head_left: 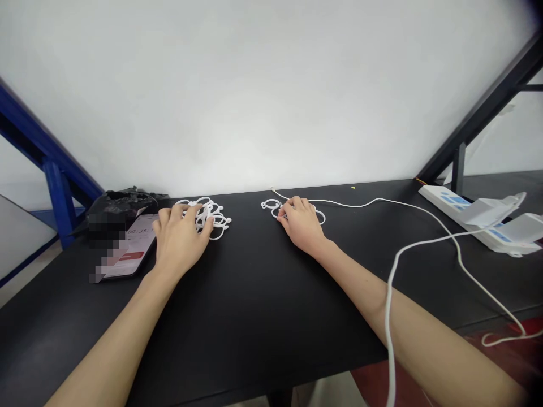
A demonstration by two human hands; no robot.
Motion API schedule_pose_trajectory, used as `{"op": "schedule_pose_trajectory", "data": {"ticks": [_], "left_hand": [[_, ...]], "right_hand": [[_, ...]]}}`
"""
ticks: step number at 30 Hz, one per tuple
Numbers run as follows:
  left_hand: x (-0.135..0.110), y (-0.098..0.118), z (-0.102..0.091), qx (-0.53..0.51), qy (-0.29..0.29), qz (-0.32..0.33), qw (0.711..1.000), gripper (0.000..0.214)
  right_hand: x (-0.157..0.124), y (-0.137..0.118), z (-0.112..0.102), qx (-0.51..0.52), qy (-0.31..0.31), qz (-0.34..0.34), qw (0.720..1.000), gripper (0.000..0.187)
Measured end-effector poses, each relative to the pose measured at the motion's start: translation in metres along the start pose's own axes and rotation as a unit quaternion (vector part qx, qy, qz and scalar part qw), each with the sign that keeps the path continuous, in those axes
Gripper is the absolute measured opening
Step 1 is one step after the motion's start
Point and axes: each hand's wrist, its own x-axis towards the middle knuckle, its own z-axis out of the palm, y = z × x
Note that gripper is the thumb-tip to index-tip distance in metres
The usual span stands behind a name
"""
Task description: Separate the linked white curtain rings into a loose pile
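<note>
My left hand (180,234) rests over a tangled pile of thin white plastic rings (217,217) with small eyelets. Its fingers are apart, and the thumb lies against the near side of the pile. To the right, my right hand (302,221) is closed over a smaller group of white rings (270,204). Thumb and fingertips come together on a ring, with parts of the rings showing on both sides of the hand. My palm and fingers hide the rest of that group.
Left of my left hand lies a phone (138,243) with a timer, before a crumpled black bag (121,203). White cables (377,199) run across the black table (237,305), one passing over my right forearm. White-and-blue boxes (456,206) stand at right, near a dark frame bar.
</note>
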Motion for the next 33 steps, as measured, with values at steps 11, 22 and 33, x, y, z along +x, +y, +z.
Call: {"op": "schedule_pose_trajectory", "data": {"ticks": [11,22,33], "left_hand": [[-0.025,0.044,0.003,-0.148,-0.024,0.156,0.976,0.034],[-0.024,0.043,0.007,-0.149,-0.028,0.156,0.976,0.028],[-0.019,0.043,-0.005,-0.128,-0.051,0.132,0.982,0.013]], "right_hand": [[-0.020,-0.023,-0.018,0.159,0.012,-0.039,0.986,0.008],[-0.024,-0.031,-0.021,0.276,-0.020,-0.147,0.950,0.009],[-0.024,-0.032,-0.024,0.244,-0.082,-0.155,0.954,0.011]]}}
